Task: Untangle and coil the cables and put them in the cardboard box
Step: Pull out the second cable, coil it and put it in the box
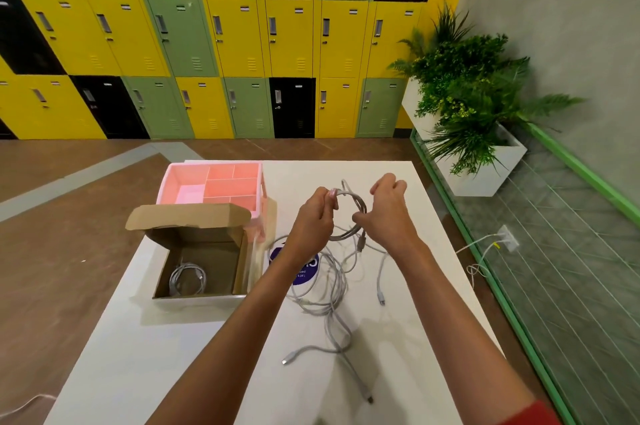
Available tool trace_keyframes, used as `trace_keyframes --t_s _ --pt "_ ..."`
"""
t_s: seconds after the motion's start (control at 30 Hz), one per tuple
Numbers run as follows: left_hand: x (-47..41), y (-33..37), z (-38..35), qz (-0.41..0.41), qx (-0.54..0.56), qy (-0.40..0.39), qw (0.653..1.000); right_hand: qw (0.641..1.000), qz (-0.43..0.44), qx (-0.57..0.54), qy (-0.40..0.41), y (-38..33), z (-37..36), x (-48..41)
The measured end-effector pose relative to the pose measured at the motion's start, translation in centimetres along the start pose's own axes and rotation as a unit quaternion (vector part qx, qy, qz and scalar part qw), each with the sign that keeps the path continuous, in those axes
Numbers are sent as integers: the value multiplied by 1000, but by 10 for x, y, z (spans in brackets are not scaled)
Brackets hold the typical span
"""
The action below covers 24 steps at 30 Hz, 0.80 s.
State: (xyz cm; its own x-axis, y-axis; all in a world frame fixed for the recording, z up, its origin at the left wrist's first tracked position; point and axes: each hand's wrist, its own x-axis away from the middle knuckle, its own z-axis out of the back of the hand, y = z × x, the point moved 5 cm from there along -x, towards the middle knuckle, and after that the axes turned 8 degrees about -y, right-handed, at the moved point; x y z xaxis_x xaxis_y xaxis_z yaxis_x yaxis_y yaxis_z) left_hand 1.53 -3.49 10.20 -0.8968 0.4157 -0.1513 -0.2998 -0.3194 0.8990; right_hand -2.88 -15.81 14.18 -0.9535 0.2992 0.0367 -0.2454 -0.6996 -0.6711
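- Presently, we record the left grip [313, 216], a bare hand, raised above the middle of the worktop [138, 355]. Its fingertips pinch the upper left of a grey cable coil [363, 204].
- The right grip [388, 206] holds the same coil on its right side, with the fingers curled round the strands.
- Beneath both hands the loose cables [325, 289] lie tangled on the middle of the worktop. One strand runs toward the near edge and ends in a connector [370, 398].
- The cardboard box [240, 265] sits at the left edge of the worktop with its lid flap open and tilted back. We note one coiled cable [187, 279] lying on its floor.
- A pink organiser [214, 165] with several compartments stands just behind the box, at the far left corner.
- A purple sticker [306, 274] lies on the worktop, partly hidden by the left forearm and the cables.
- Beyond the far edge we see lockers [235, 43] in yellow, green and black, and a planter [478, 95] off the far right corner.
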Motion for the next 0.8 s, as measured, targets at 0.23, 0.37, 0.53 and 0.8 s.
trace_keyframes --t_s 0.23,0.37,0.53,0.8 --pt "1 0 1 8 -14 45 999 999 26 21 31 -17 -11 12" --pt "1 -6 4 20 -3 54 998 996 8 -51 -70 -17 -17 12" --pt "4 -11 13 30 3 75 997 979 8 -23 -200 -10 -12 6" --pt "0 -14 23 33 -11 86 996 944 182 -60 -271 -32 6 25"
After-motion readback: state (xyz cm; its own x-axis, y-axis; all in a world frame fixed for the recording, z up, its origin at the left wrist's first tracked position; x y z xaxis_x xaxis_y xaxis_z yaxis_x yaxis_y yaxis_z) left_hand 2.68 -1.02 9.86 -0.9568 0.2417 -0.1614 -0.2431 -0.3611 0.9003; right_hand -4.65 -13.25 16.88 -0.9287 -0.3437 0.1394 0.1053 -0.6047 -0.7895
